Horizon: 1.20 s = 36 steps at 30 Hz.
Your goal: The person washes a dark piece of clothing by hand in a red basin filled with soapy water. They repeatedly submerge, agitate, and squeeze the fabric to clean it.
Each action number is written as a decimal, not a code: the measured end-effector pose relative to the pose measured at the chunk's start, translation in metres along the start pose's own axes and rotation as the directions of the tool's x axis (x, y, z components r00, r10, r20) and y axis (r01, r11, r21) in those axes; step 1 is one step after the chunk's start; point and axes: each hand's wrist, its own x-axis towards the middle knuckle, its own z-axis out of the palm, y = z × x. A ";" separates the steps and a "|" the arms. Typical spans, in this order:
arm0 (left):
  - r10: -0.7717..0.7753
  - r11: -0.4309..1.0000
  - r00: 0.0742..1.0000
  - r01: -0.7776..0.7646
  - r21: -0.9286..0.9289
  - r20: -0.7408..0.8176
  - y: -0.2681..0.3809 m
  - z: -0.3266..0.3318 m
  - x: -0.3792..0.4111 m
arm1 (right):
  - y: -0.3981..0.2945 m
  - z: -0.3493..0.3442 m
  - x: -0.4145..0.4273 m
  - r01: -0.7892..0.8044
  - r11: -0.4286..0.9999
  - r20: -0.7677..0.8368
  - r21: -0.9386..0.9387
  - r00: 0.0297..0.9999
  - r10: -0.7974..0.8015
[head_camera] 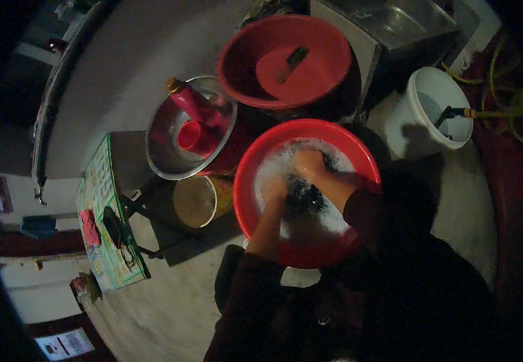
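A red plastic basin (242, 181) of sudsy water stands before me. Dark wet cloth (306, 197) shows among the white foam in its middle. My left hand (276, 186) is at the left part of the foam beside the cloth, its fingers blurred and hidden in suds. Further up, my right hand (310, 162) is bent over at the upper edge of the dark cloth, fingers down in the foam. Whether either hand grips the cloth cannot be told.
Behind stands a larger red basin (284, 97) holding a dark brush-like object. At left are a metal basin (148, 149) with a pink bottle and red cup, a bucket (193, 203) and a folding table (128, 267). A white bucket (397, 131) with a hose stands right, near a metal sink (397, 22).
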 end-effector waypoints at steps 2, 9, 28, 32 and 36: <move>-0.099 0.974 0.995 0.098 -0.206 0.006 0.005 -0.023 0.005 | -0.007 -0.019 -0.016 -0.186 0.963 -0.083 0.195 0.975 0.206; -0.014 0.752 0.999 -0.024 -0.659 -0.053 -0.004 -0.070 0.001 | 0.042 -0.020 -0.039 -0.054 0.853 -0.296 0.519 0.925 0.239; 0.231 0.897 0.966 -0.167 -0.409 0.114 0.065 -0.058 -0.086 | 0.010 -0.072 -0.153 0.038 0.998 0.470 -0.047 0.883 -0.012; 0.360 0.866 0.900 -0.225 -0.448 0.245 0.017 -0.060 -0.062 | 0.017 -0.085 -0.130 0.115 0.976 0.622 0.187 0.755 -0.208; 0.003 0.889 0.964 0.120 -0.443 0.266 0.031 -0.109 -0.058 | 0.079 -0.039 -0.096 0.058 0.962 -0.043 0.267 0.998 -0.048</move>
